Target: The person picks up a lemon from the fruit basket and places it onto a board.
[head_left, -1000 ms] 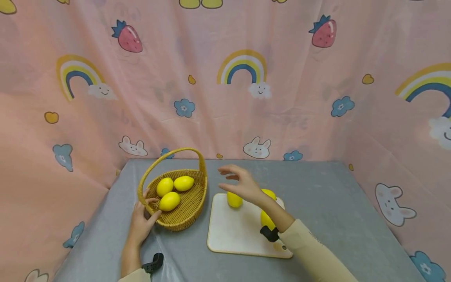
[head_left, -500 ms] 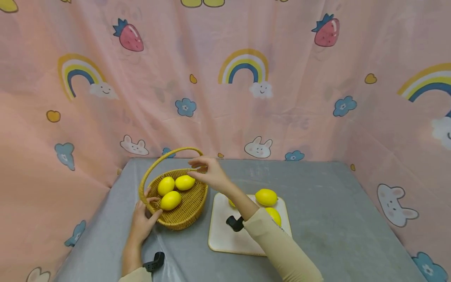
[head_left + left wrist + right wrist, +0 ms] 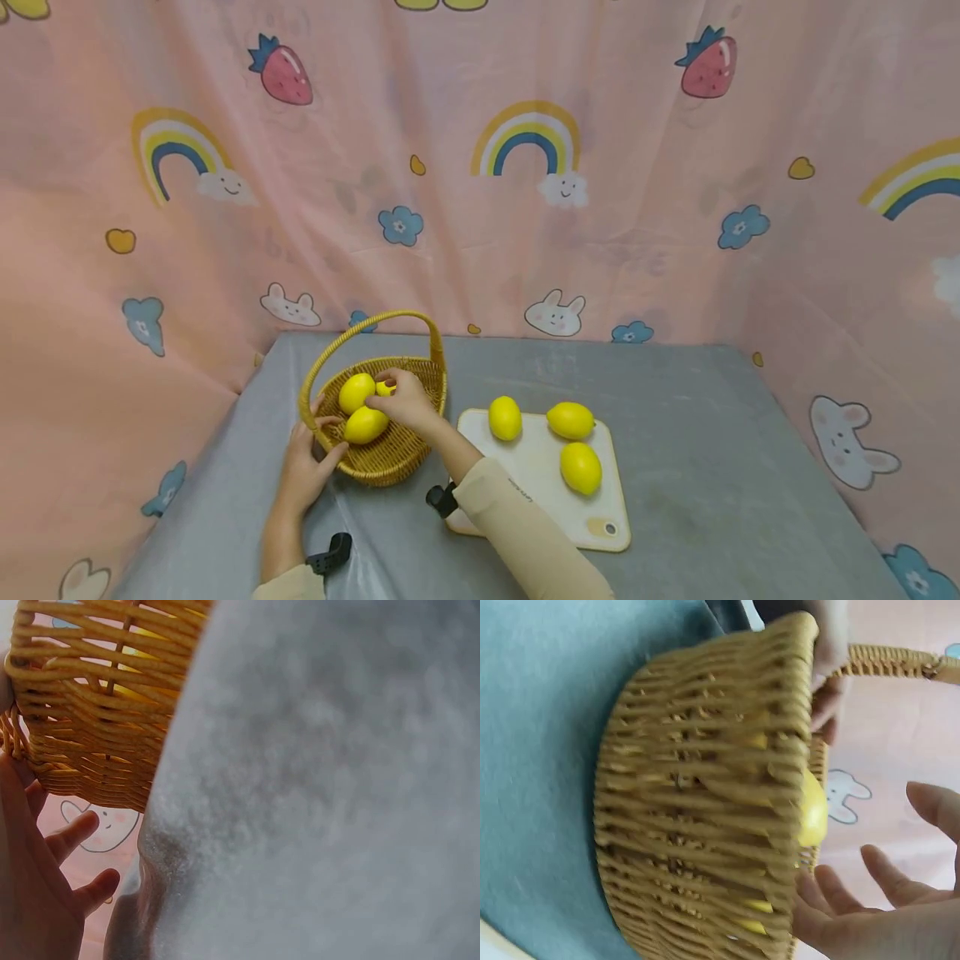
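Observation:
A wicker basket (image 3: 386, 471) with a tall arched handle holds several yellow lemons, among them one lemon (image 3: 367, 425) at the front and one lemon (image 3: 357, 392) behind it. My left hand (image 3: 303, 471) grips the basket's left rim, thumb at the front and fingers over the edge. Into the basket from the right reaches my right hand (image 3: 408, 404), covering most of a third lemon (image 3: 386, 388). In the right wrist view the right hand's fingers (image 3: 889, 877) are spread above the rim; contact with a lemon cannot be made out.
To the right of the basket lies a white cutting board (image 3: 517, 467) bearing a lemon (image 3: 505, 418), another lemon (image 3: 571, 421) and a third lemon (image 3: 581, 468). My right sleeve (image 3: 525, 525) crosses its front left corner. A pink patterned curtain (image 3: 480, 250) borders the grey table (image 3: 712, 467).
My right hand has moved left from over the cutting board, past the basket's right rim, and down into the basket. The left hand has stayed on the rim.

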`<move>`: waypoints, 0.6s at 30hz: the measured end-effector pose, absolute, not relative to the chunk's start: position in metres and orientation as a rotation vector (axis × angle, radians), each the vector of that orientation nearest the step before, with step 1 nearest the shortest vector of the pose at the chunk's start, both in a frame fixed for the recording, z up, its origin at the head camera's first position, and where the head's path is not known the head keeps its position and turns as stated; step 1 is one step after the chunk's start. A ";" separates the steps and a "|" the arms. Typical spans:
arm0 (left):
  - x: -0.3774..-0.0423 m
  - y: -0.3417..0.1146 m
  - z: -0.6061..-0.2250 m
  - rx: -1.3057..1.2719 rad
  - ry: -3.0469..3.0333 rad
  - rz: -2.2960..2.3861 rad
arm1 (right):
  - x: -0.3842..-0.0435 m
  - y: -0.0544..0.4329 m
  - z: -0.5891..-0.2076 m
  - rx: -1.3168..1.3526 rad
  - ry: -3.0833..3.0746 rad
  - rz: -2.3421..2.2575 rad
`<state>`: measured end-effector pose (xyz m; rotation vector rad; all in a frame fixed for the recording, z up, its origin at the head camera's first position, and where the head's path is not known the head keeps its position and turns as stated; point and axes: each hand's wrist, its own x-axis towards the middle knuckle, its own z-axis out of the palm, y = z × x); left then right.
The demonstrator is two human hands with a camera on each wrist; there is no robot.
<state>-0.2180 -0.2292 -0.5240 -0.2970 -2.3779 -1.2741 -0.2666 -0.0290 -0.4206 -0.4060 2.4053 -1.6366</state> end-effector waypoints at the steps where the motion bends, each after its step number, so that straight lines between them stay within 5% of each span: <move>1: -0.218 -0.229 -0.524 -0.297 -2.378 -1.271 | -0.265 -0.032 -0.423 -0.383 2.386 -1.623; 18: -0.218 -0.228 -0.525 -0.279 -2.363 -1.290 | -0.261 -0.056 -0.439 -0.291 2.313 -1.512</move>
